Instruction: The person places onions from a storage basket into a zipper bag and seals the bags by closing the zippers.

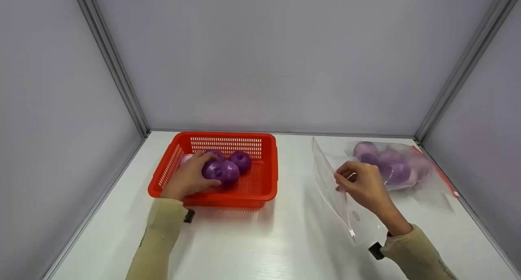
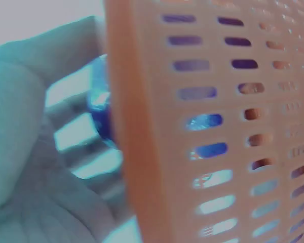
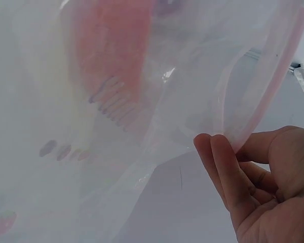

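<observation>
In the head view my left hand (image 1: 189, 176) reaches into a red plastic basket (image 1: 268, 170), its fingers and thumb curled round a shiny purple round fruit (image 1: 213, 171). More purple fruits (image 1: 240, 162) and a paler pink one (image 1: 185, 158) lie around it. Seen from the left wrist, the basket's slotted wall hides most of the fruit. My right hand (image 1: 362, 186) pinches the mouth edge of a clear zip bag (image 1: 325, 170) and holds it upright off the table. In the right wrist view, thumb and fingertips (image 3: 220, 147) meet on the bag's pinkish zip strip.
Behind my right hand, a second clear bag (image 1: 423, 166) with a red zip strip lies on the white table (image 1: 244, 247), with several purple and pink round fruits inside. Grey-white panels (image 1: 260, 68) enclose the table at the back and both sides.
</observation>
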`<state>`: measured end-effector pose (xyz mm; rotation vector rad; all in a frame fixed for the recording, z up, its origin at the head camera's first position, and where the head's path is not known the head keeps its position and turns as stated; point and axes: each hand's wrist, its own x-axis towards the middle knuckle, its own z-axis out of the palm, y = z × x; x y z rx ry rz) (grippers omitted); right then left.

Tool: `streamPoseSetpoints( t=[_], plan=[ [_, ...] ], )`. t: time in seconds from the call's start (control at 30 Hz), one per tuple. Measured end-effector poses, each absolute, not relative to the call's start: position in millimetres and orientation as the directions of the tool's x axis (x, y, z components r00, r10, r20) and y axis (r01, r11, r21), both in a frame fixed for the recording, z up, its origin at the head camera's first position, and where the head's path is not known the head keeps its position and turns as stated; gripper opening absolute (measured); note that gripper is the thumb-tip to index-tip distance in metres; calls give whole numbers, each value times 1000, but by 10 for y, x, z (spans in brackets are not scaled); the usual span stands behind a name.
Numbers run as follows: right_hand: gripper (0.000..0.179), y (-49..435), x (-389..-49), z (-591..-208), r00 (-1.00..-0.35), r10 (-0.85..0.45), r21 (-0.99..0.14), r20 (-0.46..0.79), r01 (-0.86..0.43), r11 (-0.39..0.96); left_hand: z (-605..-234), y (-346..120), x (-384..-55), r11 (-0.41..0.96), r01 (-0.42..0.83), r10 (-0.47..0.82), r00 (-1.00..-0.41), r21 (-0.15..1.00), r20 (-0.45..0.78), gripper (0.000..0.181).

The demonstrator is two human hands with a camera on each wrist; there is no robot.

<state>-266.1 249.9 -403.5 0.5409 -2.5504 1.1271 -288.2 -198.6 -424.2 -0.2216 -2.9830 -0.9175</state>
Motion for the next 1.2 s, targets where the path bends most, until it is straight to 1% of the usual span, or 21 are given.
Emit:
streamPoseSetpoints(
  t=[0.1,0.2,0.33,0.57,0.8,0.97,1.2],
  plan=[
    [9,2503,-2666,-4043,-888,-209,-646,409,-444,621,-4194,-1881,-2832,784,215,138,-975,582,175,69],
    [8,2494,-2675,-4052,-891,-208,-652,403,-439,618,-4161,-1764,-2789,718,292,139,-949,632,281,71],
    [6,2478,-2687,-4061,-897,-211,-657,388,-430,619,-4148,-1618,-2744,616,392,162,-912,684,376,69],
    [5,2461,-2699,-4052,-897,-218,-666,385,-434,607,-4157,-1345,-2666,574,479,253,-875,664,412,69],
    [8,2437,-2713,-4047,-892,-228,-661,391,-444,605,-4122,-1001,-2647,463,602,374,-798,650,472,67],
    [8,2409,-2710,-4042,-892,-236,-654,386,-445,611,-4104,-729,-2623,384,654,419,-753,652,508,68],
    [7,2365,-2715,-4038,-888,-253,-661,383,-455,597,-4088,-362,-2593,323,646,402,-755,692,518,71]
  ],
)
